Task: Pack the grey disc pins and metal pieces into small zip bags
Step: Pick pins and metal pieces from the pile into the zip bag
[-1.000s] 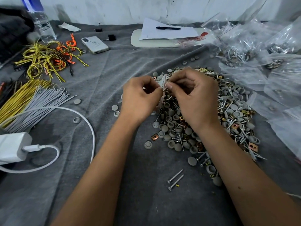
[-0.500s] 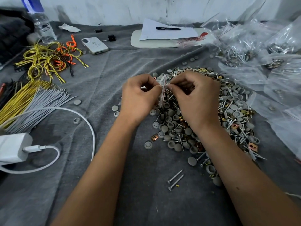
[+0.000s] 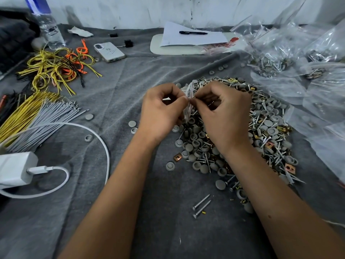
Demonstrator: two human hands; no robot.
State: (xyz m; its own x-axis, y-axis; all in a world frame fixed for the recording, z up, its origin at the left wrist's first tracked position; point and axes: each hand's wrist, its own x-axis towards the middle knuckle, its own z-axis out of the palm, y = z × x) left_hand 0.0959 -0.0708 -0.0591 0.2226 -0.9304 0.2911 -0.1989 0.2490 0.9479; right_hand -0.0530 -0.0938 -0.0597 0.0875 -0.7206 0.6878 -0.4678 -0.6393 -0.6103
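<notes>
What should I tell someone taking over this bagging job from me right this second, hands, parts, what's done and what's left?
Left hand and right hand: both pinch one small zip bag between them above the pile; whether it is filled or sealed can't be seen.
Parts: loose pile of grey discs, screws and metal pieces on the grey cloth, under and right of the hands; two screws lie apart, nearer you.
Done: filled bags sit far right.
Left: finish this bag, then bag the big pile.

Grey disc caps (image 3: 203, 168) lie on a grey cloth (image 3: 130, 75). Wires (image 3: 56, 68) are yellow and orange; the charger (image 3: 15, 169) is white.
</notes>
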